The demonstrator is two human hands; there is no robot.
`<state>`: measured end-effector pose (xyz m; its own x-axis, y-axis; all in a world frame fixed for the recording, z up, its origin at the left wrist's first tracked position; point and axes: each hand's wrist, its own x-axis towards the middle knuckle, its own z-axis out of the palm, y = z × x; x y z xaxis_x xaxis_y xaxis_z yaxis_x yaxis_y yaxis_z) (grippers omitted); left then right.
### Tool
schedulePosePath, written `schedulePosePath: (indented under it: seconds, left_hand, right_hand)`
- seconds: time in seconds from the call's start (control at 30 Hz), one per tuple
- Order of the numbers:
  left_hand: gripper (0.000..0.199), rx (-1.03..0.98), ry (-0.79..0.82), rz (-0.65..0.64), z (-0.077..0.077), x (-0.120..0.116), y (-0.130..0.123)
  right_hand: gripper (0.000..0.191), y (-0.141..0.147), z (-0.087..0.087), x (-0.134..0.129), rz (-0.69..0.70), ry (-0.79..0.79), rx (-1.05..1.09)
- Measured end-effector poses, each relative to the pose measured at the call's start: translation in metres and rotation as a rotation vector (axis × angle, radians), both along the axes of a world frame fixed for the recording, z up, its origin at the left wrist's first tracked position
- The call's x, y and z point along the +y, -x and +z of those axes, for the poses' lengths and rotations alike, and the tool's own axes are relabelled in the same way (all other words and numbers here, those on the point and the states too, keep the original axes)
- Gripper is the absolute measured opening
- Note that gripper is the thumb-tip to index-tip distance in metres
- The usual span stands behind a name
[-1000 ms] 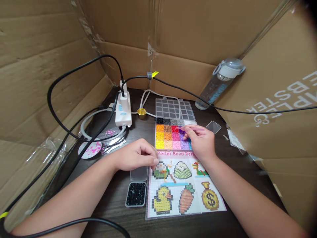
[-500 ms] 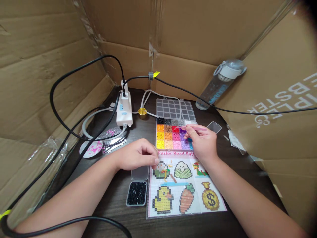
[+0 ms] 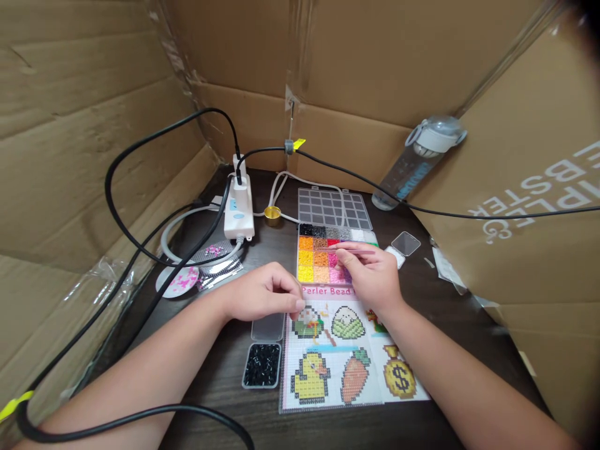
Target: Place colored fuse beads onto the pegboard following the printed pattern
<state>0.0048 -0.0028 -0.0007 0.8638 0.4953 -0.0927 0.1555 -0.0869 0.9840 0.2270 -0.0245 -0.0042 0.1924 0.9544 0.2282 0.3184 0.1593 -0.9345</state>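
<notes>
Across goes the right hand [image 3: 375, 278], leftward and a touch nearer the body, bringing the pink tweezers [image 3: 356, 252] away from the red beads to the border of the brown and orange ones! That shift uncovers the small white box [image 3: 396, 255] to the right, and the wrist now hides much of the dragon picture. The right fingers are pinched firmly on the tweezers, which lie nearly level over the bead case [image 3: 323, 285]; whether the tip touches any beads, I can't tell. The case sits at the top edge of the pattern sheet [image 3: 335, 390], its clear gridded lid [image 3: 328, 209] folded back behind it.

Over on the other side, the left hand [image 3: 265, 290] holds its place at the sheet's upper left corner, fingers loosely curled, thumb near the index finger; whether they close on anything, I can't tell. Just below it on the table [image 3: 210, 381] stands a little clear box [image 3: 261, 385] full of black beads [image 3: 261, 365], beside the duck picture. Farther left, a round white dish [image 3: 164, 284] carries pink beads. At the back, a gold cup [image 3: 272, 216] sits beside the power strip [image 3: 239, 219], and a water bottle [image 3: 412, 172] leans at the right.
</notes>
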Motion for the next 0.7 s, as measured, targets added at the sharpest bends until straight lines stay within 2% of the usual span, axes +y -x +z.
schedulePosePath:
  seconds: [0.17,0.33,0.43,0.53,0.7]
  left_hand:
    - [0.027,0.01,-0.003,0.014,-0.001,0.0,0.001]
    - [0.028,-0.003,-0.023,0.014,-0.002,0.001,0.003]
    - [0.026,-0.006,-0.041,0.018,-0.001,0.001,0.002]
    - [0.026,0.006,-0.069,0.01,0.001,0.003,0.0]
    - [0.025,0.02,-0.11,0.007,0.004,0.005,-0.002]
  right_hand:
    - [0.01,-0.003,0.005,0.009,0.008,-0.04,-0.014]
    - [0.011,-0.009,0.024,0.016,0.026,-0.096,0.022]
    - [0.011,-0.027,0.033,0.018,-0.061,-0.198,0.038]
    - [0.015,-0.054,0.034,0.018,-0.134,-0.281,0.042]
    - [0.025,-0.081,0.026,0.016,-0.212,-0.285,0.049]
